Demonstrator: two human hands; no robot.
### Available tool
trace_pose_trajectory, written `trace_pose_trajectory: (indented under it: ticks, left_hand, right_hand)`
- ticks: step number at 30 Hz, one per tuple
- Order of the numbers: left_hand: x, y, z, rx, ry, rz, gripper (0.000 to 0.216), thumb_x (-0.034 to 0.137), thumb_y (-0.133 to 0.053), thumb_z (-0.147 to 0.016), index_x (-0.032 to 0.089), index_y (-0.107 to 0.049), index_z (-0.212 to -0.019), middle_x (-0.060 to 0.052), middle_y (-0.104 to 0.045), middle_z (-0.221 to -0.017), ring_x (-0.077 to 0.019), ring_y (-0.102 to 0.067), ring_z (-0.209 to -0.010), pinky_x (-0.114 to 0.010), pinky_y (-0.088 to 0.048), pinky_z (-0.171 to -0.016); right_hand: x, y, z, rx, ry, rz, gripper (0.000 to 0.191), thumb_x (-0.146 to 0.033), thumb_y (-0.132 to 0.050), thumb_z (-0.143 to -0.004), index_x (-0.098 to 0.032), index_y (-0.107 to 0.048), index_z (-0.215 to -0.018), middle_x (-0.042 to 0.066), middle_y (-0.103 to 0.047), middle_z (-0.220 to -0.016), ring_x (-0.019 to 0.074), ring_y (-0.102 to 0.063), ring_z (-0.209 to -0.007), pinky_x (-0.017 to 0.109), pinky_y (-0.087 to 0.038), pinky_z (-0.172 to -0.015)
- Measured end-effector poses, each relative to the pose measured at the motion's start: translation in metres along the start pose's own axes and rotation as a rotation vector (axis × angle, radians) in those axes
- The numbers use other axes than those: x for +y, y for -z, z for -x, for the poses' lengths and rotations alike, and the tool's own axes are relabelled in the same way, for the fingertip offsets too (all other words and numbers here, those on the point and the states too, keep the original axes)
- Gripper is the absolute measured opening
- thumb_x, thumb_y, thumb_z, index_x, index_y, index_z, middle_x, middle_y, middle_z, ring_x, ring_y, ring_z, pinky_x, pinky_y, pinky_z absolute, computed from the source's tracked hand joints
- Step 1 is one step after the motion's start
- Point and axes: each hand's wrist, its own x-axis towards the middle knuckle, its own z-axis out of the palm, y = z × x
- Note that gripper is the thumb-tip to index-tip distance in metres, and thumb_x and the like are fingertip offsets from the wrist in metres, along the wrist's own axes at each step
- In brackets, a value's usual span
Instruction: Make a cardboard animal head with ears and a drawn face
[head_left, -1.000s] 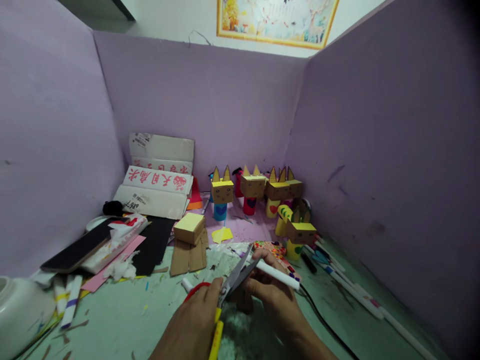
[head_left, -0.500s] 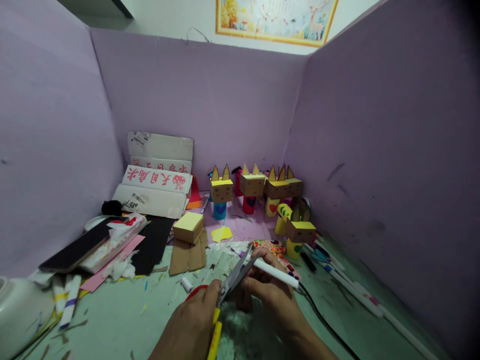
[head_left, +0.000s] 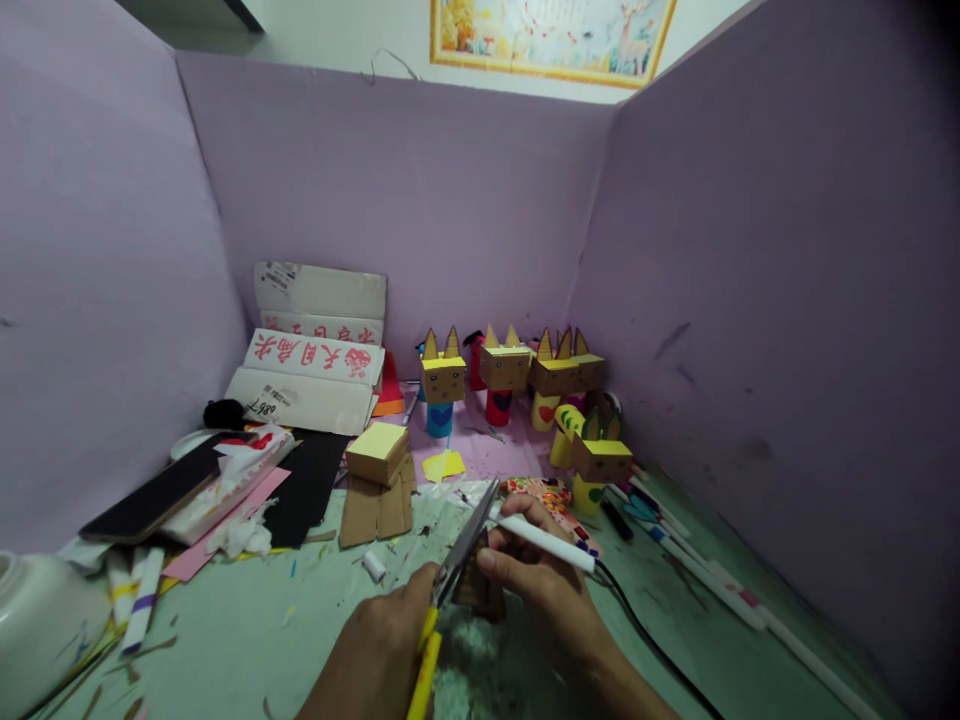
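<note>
My left hand [head_left: 379,640] is wrapped round a pair of scissors [head_left: 466,540] with yellow handles, its blades pointing up and away from me. Beside the blades, my right hand [head_left: 540,580] pinches a small brown cardboard piece [head_left: 474,582] between thumb and fingers; the lower blade runs close to it, and whether it cuts in I cannot tell. A white pen-shaped tool [head_left: 547,540] with a black cord [head_left: 637,625] lies across the right hand, between the index finger and thumb.
Several cardboard-headed figures [head_left: 442,385] stand at the back. A yellow-topped cardboard box [head_left: 379,450] sits on a cardboard sheet [head_left: 375,515] left of centre. Markers [head_left: 705,580] line the right wall, a white jar [head_left: 45,620] the near left. Purple panels [head_left: 390,190] enclose three sides.
The scissor blades have come closer together and turned, and the red part of a handle is out of sight. More of the brown cardboard piece shows below my right fingers.
</note>
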Motion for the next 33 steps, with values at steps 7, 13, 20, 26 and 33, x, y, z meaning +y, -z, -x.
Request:
trace_pose_trajectory:
  ticks: [7,13,20,26,33]
  left_hand:
    - [0.014,0.025,-0.014,0.203,0.133,0.22,0.027,0.036,-0.055,-0.075,0.019,-0.062,-0.095,0.0,-0.064,-0.058,-0.0128,-0.05,-0.039,-0.024,-0.041,-0.044]
    - [0.014,0.032,-0.021,0.145,0.203,0.364,0.038,0.031,-0.066,-0.065,0.016,-0.057,-0.099,0.001,-0.064,-0.066,-0.0132,-0.055,-0.049,-0.023,-0.042,-0.046]
    - [0.026,0.019,-0.018,0.017,0.18,0.391,0.033,0.022,-0.065,-0.055,0.015,-0.062,-0.087,0.0,-0.063,-0.063,-0.0166,-0.06,-0.056,-0.024,-0.046,-0.051]
    - [0.034,0.017,-0.023,0.091,0.278,0.475,0.029,0.017,-0.063,-0.048,0.016,-0.061,-0.077,0.003,-0.058,-0.053,-0.0149,-0.055,-0.051,-0.023,-0.044,-0.05]
    - [0.017,0.015,-0.026,0.182,0.334,0.656,0.041,0.019,-0.066,-0.051,0.015,-0.056,-0.09,0.005,-0.056,-0.056,-0.0103,-0.049,-0.045,-0.021,-0.039,-0.042]
  right_hand:
    - [0.007,0.002,-0.003,-0.074,-0.031,-0.027,0.04,-0.021,-0.078,-0.057,-0.023,-0.051,-0.087,-0.007,-0.055,-0.058,0.0081,-0.045,-0.042,0.018,-0.035,-0.038]
    - [0.007,0.0,0.002,-0.143,-0.083,0.143,0.045,-0.02,-0.077,-0.059,-0.022,-0.048,-0.093,-0.007,-0.059,-0.064,0.0085,-0.051,-0.045,0.018,-0.039,-0.042]
    - [0.011,-0.003,0.006,-0.324,-0.056,0.339,0.042,-0.019,-0.083,-0.056,-0.019,-0.053,-0.085,-0.003,-0.062,-0.065,0.0094,-0.051,-0.053,0.02,-0.038,-0.048]
    - [0.013,-0.007,0.007,-0.37,-0.026,0.305,0.036,-0.025,-0.081,-0.062,-0.019,-0.055,-0.086,-0.001,-0.064,-0.068,0.0101,-0.053,-0.052,0.021,-0.039,-0.047]
    - [0.014,-0.003,-0.004,-0.005,-0.202,0.127,0.04,-0.046,-0.073,-0.064,-0.018,-0.057,-0.088,0.001,-0.066,-0.061,0.0119,-0.058,-0.05,0.019,-0.04,-0.045]
